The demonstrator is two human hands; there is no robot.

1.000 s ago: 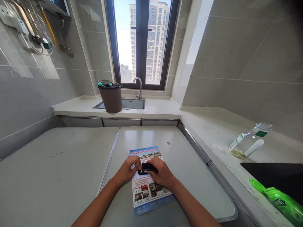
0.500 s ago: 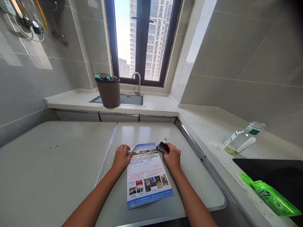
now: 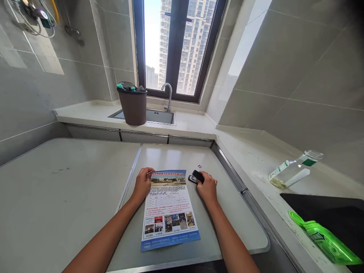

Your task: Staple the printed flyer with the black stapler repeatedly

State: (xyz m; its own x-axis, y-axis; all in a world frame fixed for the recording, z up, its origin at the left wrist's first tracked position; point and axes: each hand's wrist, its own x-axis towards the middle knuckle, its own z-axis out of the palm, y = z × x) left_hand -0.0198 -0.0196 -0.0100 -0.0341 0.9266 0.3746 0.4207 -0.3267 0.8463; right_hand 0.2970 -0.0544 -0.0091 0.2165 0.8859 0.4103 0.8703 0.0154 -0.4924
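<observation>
A printed flyer (image 3: 168,207) with a blue border lies flat on a grey table (image 3: 71,189) in front of me. My left hand (image 3: 142,182) pinches the flyer's top left corner. My right hand (image 3: 207,186) rests just right of the flyer's top right corner, its fingers closed on a small black stapler (image 3: 195,177) that sits on the table. Two tiny staples (image 3: 199,165) lie a little beyond the stapler.
A brown bin (image 3: 133,104) stands on the far counter by a steel sink (image 3: 159,116) and tap (image 3: 168,94) under the window. On the right counter lie a clear bottle (image 3: 292,172), a black hob (image 3: 330,212) and a green bottle (image 3: 324,239).
Both hands went from the flyer's middle to its top edge. The right hand carried the stapler off the paper to the right. The left hand flattened the curled top left corner.
</observation>
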